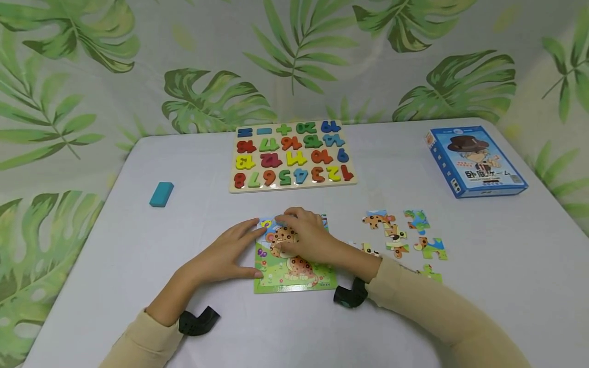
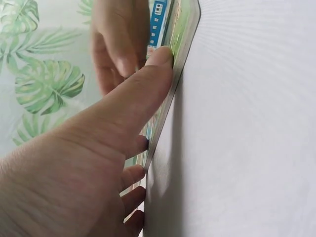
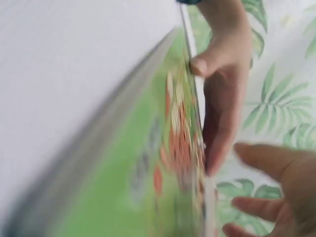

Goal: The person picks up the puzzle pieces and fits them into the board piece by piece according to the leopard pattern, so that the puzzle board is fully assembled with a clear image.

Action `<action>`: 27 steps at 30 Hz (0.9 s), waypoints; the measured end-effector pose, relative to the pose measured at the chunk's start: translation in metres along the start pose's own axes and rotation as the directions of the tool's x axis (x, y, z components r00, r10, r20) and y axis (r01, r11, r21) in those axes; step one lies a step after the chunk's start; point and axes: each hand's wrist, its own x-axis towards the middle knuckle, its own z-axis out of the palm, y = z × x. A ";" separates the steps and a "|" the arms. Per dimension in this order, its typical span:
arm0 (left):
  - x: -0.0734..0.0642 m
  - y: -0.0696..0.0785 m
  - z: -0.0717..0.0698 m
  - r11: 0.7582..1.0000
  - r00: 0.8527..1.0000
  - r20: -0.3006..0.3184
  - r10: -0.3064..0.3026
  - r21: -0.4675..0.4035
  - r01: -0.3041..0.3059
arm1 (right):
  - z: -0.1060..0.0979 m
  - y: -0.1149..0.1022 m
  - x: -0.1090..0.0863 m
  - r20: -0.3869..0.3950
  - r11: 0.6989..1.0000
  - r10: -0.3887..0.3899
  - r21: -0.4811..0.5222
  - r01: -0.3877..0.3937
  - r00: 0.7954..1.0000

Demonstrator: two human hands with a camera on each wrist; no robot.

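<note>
A jigsaw board (image 1: pixel 276 283) with a spotted cartoon leopard on a green and blue ground lies in the middle of the table. My left hand (image 1: pixel 225 255) rests at its left edge, thumb on the lower part and fingertips near the top corner. Over the board's upper middle is my right hand (image 1: pixel 310 237), fingers loosely bent and covering part of the picture. In the right wrist view the fingers (image 3: pixel 261 210) of that hand are spread, with no piece visible between them. Loose jigsaw pieces (image 1: pixel 416 219) lie to the right, some partly hidden by the right forearm.
Behind the jigsaw board lies a wooden number board (image 1: pixel 257 186) with coloured numerals. A teal block (image 1: pixel 161 194) sits at the left. At the back right is a blue game box (image 1: pixel 478 161). Leaf-patterned cloth (image 1: pixel 294 61) hangs behind the white table (image 1: pixel 276 332).
</note>
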 end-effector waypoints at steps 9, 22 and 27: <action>0.000 0.002 0.000 1.000 1.000 0.012 -0.024 -0.016 0.024 | -0.061 0.005 -0.036 -0.139 0.969 -0.048 0.235 0.080 0.989; -0.001 0.002 0.000 0.999 0.999 0.012 -0.033 -0.021 0.034 | -0.106 0.080 -0.096 -0.270 0.983 0.085 0.179 -0.037 0.959; 0.000 0.001 0.001 0.999 1.000 0.006 -0.028 -0.018 0.028 | -0.100 0.108 -0.104 -0.224 0.965 0.185 0.225 -0.134 0.957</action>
